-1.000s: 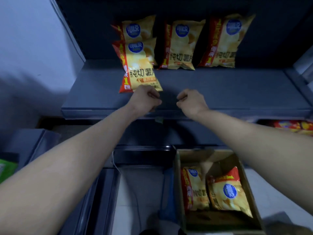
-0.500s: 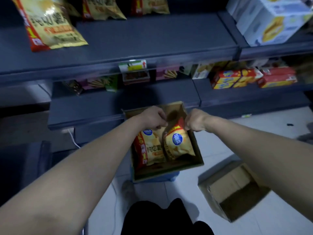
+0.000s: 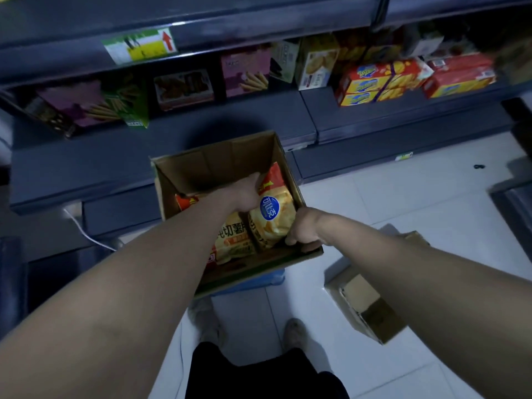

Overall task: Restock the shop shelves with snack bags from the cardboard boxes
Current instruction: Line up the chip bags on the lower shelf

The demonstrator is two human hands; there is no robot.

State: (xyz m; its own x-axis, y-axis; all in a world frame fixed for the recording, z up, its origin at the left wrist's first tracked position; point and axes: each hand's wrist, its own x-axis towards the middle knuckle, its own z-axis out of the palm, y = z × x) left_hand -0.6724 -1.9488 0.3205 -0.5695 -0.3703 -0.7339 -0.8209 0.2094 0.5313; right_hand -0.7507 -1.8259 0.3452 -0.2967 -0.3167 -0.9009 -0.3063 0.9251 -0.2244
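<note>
Chip bag: your left hand grips its top, your right hand its bottom. Cardboard box: around both hands. Second bag: under your left wrist.

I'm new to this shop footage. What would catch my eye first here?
The open box, centre frame, being reached into: right grip curled on a yellow bag, left grip at its top. Behind, bright red-and-yellow cartons sit on the right of the low shelf.
</note>
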